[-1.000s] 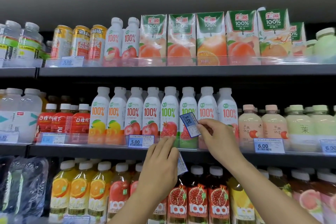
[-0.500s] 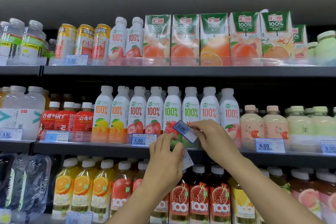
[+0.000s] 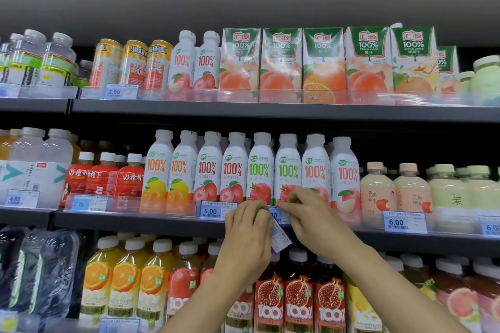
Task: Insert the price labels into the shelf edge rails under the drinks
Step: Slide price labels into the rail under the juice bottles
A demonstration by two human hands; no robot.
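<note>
My right hand (image 3: 311, 213) pinches a blue-and-white price label (image 3: 274, 214) against the clear edge rail (image 3: 167, 208) of the middle shelf, below the white pomegranate juice bottles (image 3: 260, 170). Most of that label is hidden by my fingers. My left hand (image 3: 247, 232) is just left of it, curled around a small stack of spare price labels (image 3: 280, 238) that sticks out below its fingers. A fitted 5.00 label (image 3: 215, 209) sits in the rail right beside my left hand.
Other fitted labels: 6.00 (image 3: 404, 222) to the right, 4.80 (image 3: 21, 199) far left, 5.00 (image 3: 121, 91) on the top shelf rail. Juice cartons (image 3: 323, 67) line the top shelf; orange and pomegranate bottles (image 3: 297, 303) fill the shelf below my hands.
My right hand has brought the label down from in front of the bottles to the rail. My left hand rose slightly and closed in beside it.
</note>
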